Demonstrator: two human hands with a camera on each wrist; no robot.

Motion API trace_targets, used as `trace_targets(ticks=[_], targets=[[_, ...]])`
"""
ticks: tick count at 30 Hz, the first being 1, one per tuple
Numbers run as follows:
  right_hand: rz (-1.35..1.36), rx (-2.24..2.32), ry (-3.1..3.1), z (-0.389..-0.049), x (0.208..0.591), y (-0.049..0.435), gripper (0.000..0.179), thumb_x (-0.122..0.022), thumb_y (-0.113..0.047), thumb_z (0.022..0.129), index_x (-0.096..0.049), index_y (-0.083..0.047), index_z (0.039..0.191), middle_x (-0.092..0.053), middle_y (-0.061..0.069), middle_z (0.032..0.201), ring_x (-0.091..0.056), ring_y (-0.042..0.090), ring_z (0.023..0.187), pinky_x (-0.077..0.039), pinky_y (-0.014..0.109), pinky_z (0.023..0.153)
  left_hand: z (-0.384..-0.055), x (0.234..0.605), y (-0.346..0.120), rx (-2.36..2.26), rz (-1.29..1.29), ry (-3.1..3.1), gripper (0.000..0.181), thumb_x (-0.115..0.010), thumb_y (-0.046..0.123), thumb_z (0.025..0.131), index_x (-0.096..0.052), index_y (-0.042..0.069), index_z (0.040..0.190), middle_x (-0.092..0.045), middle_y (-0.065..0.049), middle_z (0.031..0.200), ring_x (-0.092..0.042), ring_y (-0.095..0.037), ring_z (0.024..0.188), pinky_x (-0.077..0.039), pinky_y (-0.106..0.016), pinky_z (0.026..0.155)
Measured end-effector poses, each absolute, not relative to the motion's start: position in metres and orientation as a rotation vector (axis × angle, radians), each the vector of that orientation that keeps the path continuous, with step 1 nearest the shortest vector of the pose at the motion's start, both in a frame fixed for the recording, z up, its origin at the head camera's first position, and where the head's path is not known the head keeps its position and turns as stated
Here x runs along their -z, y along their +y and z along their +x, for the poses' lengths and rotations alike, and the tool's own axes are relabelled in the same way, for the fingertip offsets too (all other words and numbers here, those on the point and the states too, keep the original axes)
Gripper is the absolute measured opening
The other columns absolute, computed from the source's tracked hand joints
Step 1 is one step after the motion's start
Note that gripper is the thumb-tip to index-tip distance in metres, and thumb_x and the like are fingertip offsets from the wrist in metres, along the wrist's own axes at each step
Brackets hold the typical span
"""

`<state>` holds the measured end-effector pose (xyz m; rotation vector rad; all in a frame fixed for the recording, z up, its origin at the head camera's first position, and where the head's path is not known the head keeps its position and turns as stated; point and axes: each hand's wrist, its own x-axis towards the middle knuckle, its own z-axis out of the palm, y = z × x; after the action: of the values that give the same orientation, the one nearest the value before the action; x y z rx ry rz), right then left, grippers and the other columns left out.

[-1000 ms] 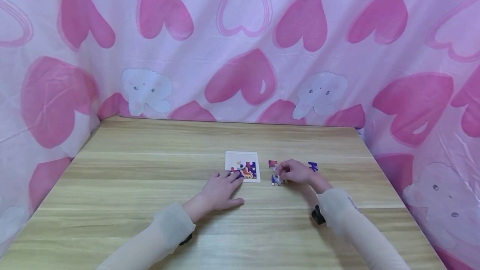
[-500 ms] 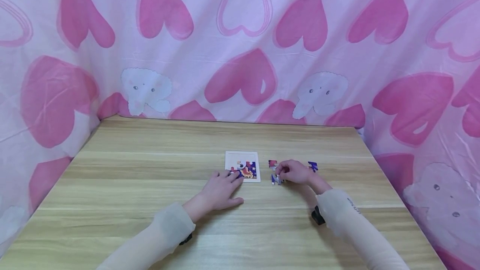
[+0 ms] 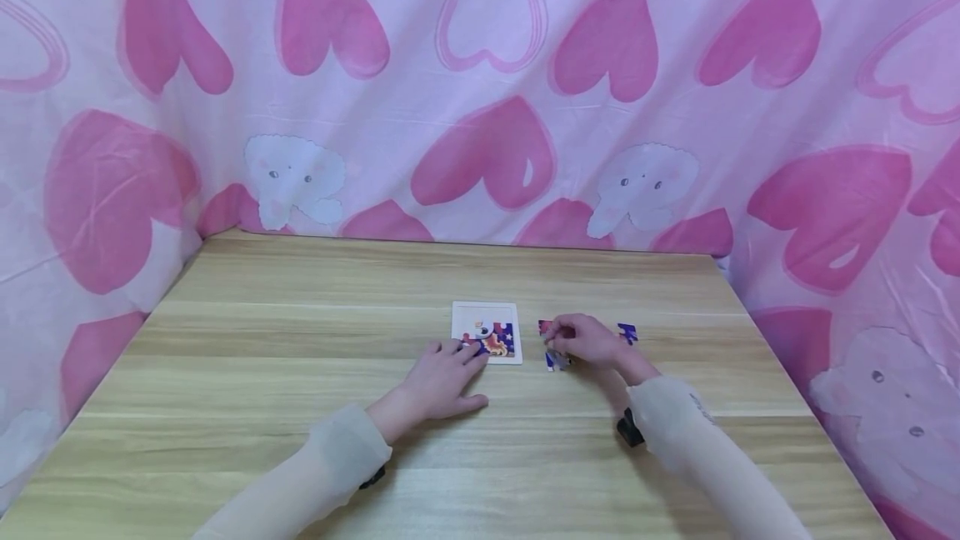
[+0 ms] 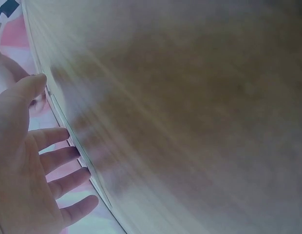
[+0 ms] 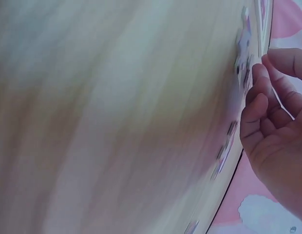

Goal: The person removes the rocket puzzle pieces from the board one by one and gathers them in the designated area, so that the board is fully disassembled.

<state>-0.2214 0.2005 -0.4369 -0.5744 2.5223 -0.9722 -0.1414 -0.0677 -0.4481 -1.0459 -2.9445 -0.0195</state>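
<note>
The left hand (image 3: 442,382) rests, fingers spread, at the near-left corner of the puzzle tray (image 3: 480,313) on the table (image 3: 300,315), probably steadying it. Loose pieces (image 3: 627,332) lie rightward, handy for the right hand (image 3: 591,342); its fingertips bunch, whether pinching one I cannot tell. Since half a second ago, it has shifted slightly toward the red piece (image 3: 543,326).

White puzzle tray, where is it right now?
In the head view, the white puzzle tray lies below the picture's centre, the left hand at its lower left corner, loose pieces to its right.
</note>
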Motion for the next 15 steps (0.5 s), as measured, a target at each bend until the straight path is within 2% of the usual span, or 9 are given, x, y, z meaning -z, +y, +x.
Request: trace_targets(ticks=[6, 15], targets=[[-0.557, 1.064, 2.530, -0.231, 0.439, 0.174, 0.013, -0.060, -0.006, 0.082, -0.061, -0.010, 0.094, -0.056, 0.002, 0.084, -0.050, 0.017, 0.078, -0.044, 0.030, 0.069, -0.142, 0.449, -0.067, 0.044, -1.041, -2.963, 0.068, -0.041, 0.061, 0.081, -0.043, 0.015, 0.131, -0.038, -0.008, 0.134, -0.037, -0.031, 0.118, -0.029, -0.051, 0.091], [-0.612, 1.089, 2.541, -0.244, 0.436, 0.131, 0.020, -0.058, 0.003, 0.079, -0.061, -0.009, 0.095, -0.057, 0.002, 0.085, -0.051, 0.016, 0.080, -0.044, 0.029, 0.070, -0.142, 0.449, -0.068, 0.044, -1.034, -2.974, 0.069, -0.040, 0.062, 0.081, -0.043, 0.016, 0.131, -0.038, -0.007, 0.135, -0.036, -0.030, 0.118, -0.030, -0.051, 0.091]])
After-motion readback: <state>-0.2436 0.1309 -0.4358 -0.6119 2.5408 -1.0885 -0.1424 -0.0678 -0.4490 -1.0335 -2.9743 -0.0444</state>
